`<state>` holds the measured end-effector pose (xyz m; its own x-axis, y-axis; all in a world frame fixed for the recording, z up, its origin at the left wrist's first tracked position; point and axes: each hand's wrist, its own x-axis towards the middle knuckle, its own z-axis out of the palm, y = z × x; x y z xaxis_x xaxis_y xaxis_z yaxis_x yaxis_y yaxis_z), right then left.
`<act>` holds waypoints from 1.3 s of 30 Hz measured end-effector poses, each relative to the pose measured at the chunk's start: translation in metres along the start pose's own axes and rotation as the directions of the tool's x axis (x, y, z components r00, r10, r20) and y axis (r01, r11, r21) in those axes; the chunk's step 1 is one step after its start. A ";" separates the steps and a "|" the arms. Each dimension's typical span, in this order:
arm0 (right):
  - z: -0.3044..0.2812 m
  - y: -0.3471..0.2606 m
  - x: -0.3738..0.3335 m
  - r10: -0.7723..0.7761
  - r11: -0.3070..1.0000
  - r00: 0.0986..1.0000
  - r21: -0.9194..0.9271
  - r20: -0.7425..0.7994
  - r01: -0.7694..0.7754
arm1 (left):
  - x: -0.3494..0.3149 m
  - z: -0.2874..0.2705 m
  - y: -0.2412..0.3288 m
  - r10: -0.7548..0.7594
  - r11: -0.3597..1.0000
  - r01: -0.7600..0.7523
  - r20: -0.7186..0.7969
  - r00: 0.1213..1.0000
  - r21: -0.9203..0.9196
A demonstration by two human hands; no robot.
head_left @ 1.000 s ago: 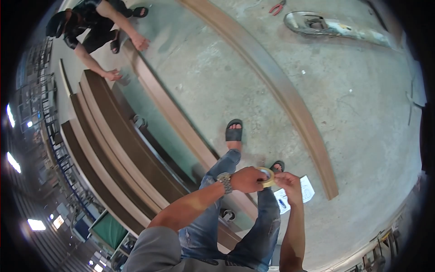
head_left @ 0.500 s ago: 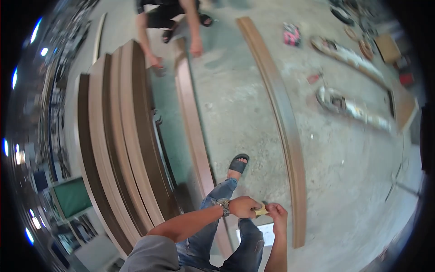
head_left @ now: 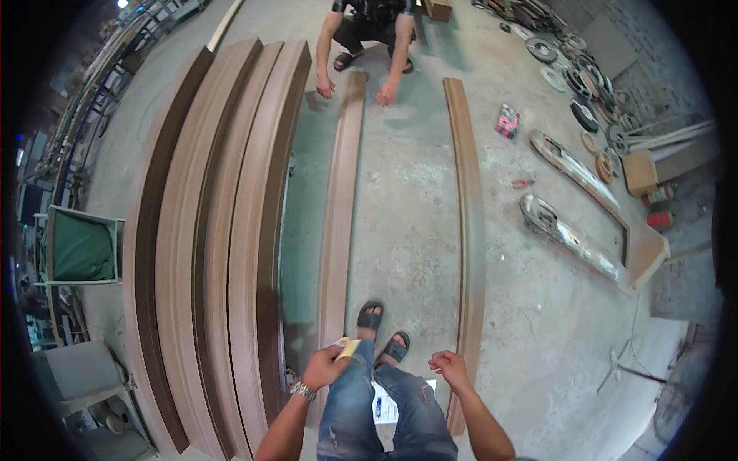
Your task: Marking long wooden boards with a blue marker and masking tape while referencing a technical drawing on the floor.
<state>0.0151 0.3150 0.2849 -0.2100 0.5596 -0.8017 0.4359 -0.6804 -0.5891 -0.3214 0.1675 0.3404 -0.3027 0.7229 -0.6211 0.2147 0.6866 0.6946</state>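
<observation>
My left hand (head_left: 324, 367) is closed on a small yellowish pad (head_left: 346, 348), held above my left knee beside a long brown wooden board (head_left: 339, 207) lying on the concrete floor. My right hand (head_left: 450, 366) hangs empty with fingers apart, just over the near end of a second long brown board (head_left: 467, 223). My feet in dark sandals (head_left: 382, 332) stand between the two boards. At the far end of the left board another person (head_left: 367, 31) crouches, both hands on the floor by it.
A stack of long brown boards (head_left: 223, 230) lies to the left. A white paper (head_left: 384, 407) lies under my legs. Metal frames (head_left: 573, 230), discs (head_left: 576, 77) and a cardboard box (head_left: 639, 170) sit at the right. A green-topped stand (head_left: 81, 246) is far left.
My hands, joined on the pad before, have parted: the left keeps the pad, the right has moved out over the right board. The view has swung to face along the boards.
</observation>
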 end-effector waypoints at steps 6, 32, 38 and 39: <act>0.039 0.052 -0.031 0.037 0.937 0.983 -0.347 0.181 0.029 | -0.134 0.009 -0.086 -0.335 0.914 0.289 -0.129 0.933 -0.285; 0.079 0.336 -0.416 -0.251 0.884 0.947 -0.351 0.200 0.308 | -0.677 0.252 -0.473 -0.664 0.576 0.224 -0.290 0.690 -0.786; 0.075 0.362 -0.480 -0.217 0.833 0.931 -0.441 0.295 0.334 | -0.747 0.284 -0.499 -0.705 0.555 0.305 -0.243 0.666 -0.774; 0.071 0.372 -0.484 -0.192 0.815 0.941 -0.489 0.278 0.310 | -0.750 0.290 -0.495 -0.718 0.539 0.320 -0.226 0.659 -0.779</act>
<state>0.2168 -0.2425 0.4467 -0.5246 0.5254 -0.6699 0.7180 -0.1498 -0.6798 0.0685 -0.6923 0.3565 -0.5631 -0.0339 -0.8257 -0.7048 0.5414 0.4585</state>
